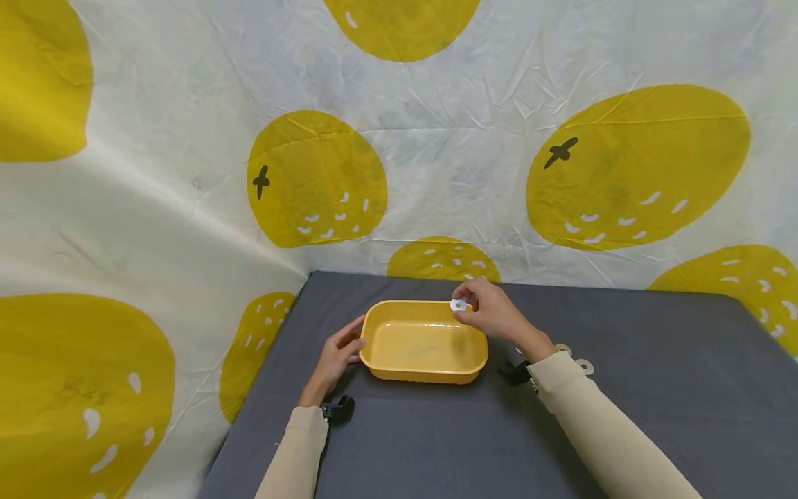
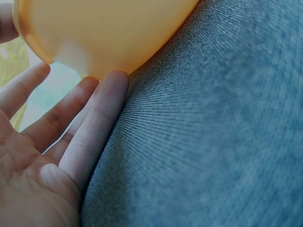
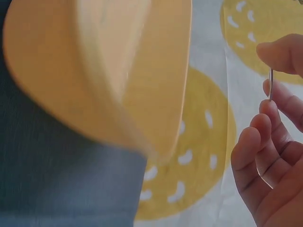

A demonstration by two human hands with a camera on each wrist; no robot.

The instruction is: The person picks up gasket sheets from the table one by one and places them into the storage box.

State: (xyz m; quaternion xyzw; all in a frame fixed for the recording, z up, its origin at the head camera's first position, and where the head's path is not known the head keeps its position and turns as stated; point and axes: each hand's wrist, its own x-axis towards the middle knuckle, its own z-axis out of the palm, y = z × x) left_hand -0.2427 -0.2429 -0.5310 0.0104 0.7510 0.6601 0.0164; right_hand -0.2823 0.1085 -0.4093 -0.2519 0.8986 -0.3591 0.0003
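A yellow plastic basin [image 1: 424, 375] stands on the dark cloth. My left hand [image 1: 337, 357] holds its left end, thumb at the rim and fingers against the outer wall. In the left wrist view, several fingertips [image 2: 113, 82] touch the underside of the basin [image 2: 118, 33]. Above the basin's back right rim, my right hand [image 1: 492, 308] pinches a flat round washer [image 1: 458, 305] with a hole in its middle. The right wrist view shows that washer [image 3: 271, 85] edge-on between thumb and fingers, apart from the basin [image 3: 156, 71].
Beside the right sleeve lie more washers, one [image 1: 584, 366] in plain sight and another [image 1: 563, 348] partly covered by the forearm. A dark grey cloth [image 1: 424, 443] covers the table. Behind it hangs a white curtain [image 1: 449, 187] with yellow fruit shapes.
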